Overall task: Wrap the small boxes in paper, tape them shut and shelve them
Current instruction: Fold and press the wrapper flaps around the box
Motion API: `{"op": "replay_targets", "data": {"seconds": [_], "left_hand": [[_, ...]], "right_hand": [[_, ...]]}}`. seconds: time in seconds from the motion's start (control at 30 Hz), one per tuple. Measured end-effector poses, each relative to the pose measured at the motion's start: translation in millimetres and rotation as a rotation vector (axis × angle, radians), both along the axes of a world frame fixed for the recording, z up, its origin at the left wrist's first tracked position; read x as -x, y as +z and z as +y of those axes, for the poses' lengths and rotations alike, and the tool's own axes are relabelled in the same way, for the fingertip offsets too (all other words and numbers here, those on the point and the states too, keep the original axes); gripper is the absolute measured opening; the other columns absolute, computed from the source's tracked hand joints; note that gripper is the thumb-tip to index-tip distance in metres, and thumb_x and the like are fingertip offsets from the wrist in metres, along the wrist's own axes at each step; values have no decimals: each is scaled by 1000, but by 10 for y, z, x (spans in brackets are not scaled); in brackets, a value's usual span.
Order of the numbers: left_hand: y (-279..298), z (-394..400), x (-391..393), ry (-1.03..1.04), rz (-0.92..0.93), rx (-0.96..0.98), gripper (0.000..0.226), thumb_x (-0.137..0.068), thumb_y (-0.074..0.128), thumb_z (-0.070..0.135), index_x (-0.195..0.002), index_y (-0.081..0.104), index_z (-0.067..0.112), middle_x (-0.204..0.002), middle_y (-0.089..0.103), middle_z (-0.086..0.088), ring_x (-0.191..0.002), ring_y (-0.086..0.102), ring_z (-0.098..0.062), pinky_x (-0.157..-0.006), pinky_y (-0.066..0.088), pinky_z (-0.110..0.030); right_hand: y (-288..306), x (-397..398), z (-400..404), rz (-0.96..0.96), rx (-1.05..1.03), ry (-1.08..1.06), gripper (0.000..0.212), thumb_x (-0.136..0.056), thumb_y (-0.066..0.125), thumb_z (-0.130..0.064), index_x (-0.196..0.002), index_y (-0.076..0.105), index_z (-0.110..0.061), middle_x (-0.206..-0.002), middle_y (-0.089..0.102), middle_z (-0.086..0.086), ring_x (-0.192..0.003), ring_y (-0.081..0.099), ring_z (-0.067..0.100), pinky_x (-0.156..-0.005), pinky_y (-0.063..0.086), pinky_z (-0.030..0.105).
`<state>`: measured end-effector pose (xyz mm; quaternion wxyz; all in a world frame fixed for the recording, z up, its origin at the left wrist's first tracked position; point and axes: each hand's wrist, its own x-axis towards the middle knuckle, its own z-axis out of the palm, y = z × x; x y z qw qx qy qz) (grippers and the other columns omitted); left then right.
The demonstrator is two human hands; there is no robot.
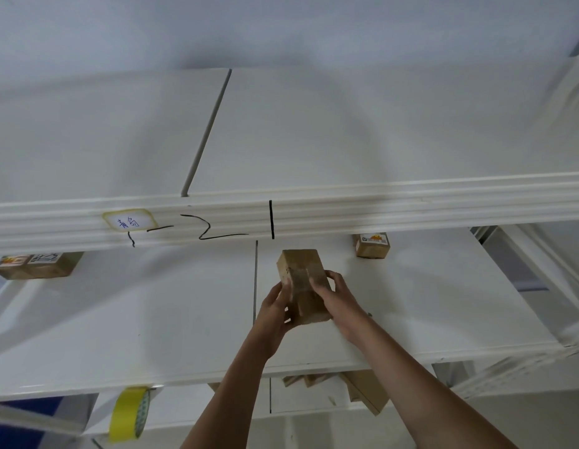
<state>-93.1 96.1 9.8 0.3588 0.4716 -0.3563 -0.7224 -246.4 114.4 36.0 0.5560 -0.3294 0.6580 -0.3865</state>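
A small box wrapped in brown paper (302, 280) with tape across its middle is held over the middle shelf (152, 319) of a white rack. My left hand (275, 315) grips its left side and near end. My right hand (338, 299) grips its right side, fingers over the top. Both arms reach in from the lower edge. I cannot tell whether the box touches the shelf board.
Two labelled brown boxes sit at the back of the same shelf, one at the left (38, 265) and one at the right (372, 246). The upper shelf rail (314, 215) carries a label and marker lines. A yellow tape roll (129, 413) and brown paper pieces (362, 390) lie below.
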Motion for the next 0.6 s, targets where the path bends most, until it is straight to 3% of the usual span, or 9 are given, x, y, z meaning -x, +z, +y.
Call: {"op": "replay_targets", "data": {"seconds": [0.07, 0.13, 0.2, 0.33, 0.47, 0.53, 0.6], "left_hand": [[3, -31, 39, 3, -53, 7, 37, -102, 51, 43, -131, 59, 20, -118, 70, -9, -111, 67, -28, -90, 59, -43], [8, -75, 73, 32, -127, -54, 36, -104, 41, 37, -126, 60, 16, -116, 69, -11, -109, 65, -31, -94, 57, -47], [-11, -99, 85, 32, -188, -109, 35, -104, 39, 38, -117, 63, 17, -113, 69, -11, -106, 66, -32, -96, 55, -51], [-131, -52, 51, 6, -262, -81, 34, -98, 60, 42, -106, 68, 10, -104, 74, -13, -97, 71, -31, -89, 59, -49], [-269, 41, 57, 14, -279, -80, 36, -95, 66, 36, -105, 69, 2, -98, 74, -15, -92, 72, -30, -83, 62, -45], [-336, 43, 41, 16, -349, -89, 38, -93, 68, 41, -103, 70, 4, -97, 74, -12, -90, 72, -27, -80, 62, -38], [-423, 25, 4, -34, -464, -89, 53, -90, 68, 50, -116, 68, 5, -102, 73, -10, -93, 71, -25, -81, 62, -37]], "right_hand": [[-92, -30, -4, -17, -22, 19, 75, -81, 55, -76, -143, 37, -37, -132, 58, 1, -114, 61, 21, -95, 56, 45], [-146, -49, 8, -10, -22, 2, 69, -87, 46, -75, -141, 41, -33, -130, 60, 1, -114, 62, 21, -99, 55, 45], [-178, -45, 14, -34, -43, -42, 56, -95, 46, -64, -138, 48, -28, -125, 64, 1, -108, 65, 20, -92, 58, 40], [-243, -46, 43, 79, -111, -7, 48, -99, 49, -56, -130, 60, -21, -115, 69, 0, -102, 67, 20, -85, 60, 37], [-257, -84, 101, 224, -150, 44, 39, -105, 42, -46, -126, 58, -17, -114, 64, 1, -98, 59, 16, -69, 47, 24], [-305, -83, 108, 236, -185, 64, 41, -105, 40, -46, -124, 59, -15, -109, 64, 2, -96, 60, 17, -72, 48, 26], [-329, -70, 134, 235, -217, 93, 41, -105, 41, -46, -125, 58, -14, -104, 63, 0, -94, 59, 16, -79, 49, 28]]}}
